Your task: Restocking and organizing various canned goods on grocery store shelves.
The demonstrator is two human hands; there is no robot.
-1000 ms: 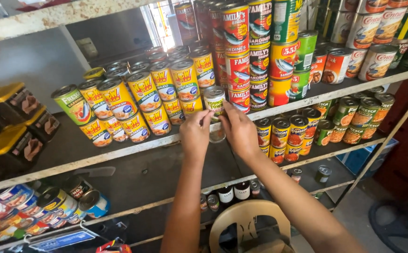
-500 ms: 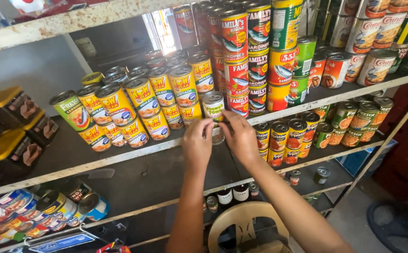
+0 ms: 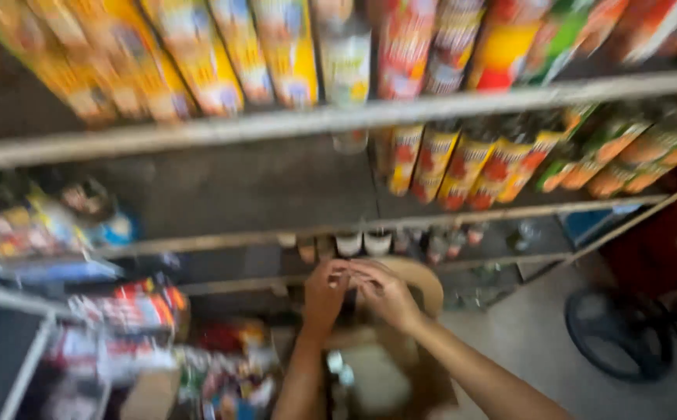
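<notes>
The view is heavily blurred. My left hand [image 3: 325, 294] and my right hand [image 3: 389, 294] are low in the middle, fingertips meeting in front of me. They hover over an open cardboard box [image 3: 412, 385] with pale contents. The blur hides whether either hand holds anything. Above them runs a metal shelf rail [image 3: 198, 131] carrying rows of yellow-labelled cans [image 3: 276, 54]. A single pale-labelled can [image 3: 345, 62] stands at the shelf's front edge. Red and yellow cans [image 3: 447, 163] fill the shelf below, on the right.
A rounded wooden chair back [image 3: 430, 284] stands just behind my hands. Small dark bottles [image 3: 362, 243] line a low shelf. Colourful packets [image 3: 132, 311] crowd the lower left. A black round object [image 3: 615, 334] lies on the grey floor at right.
Both hands have dropped from the can at the upper shelf's edge down to above the box. The camera has tilted down and the picture has blurred. The can stays on the shelf.
</notes>
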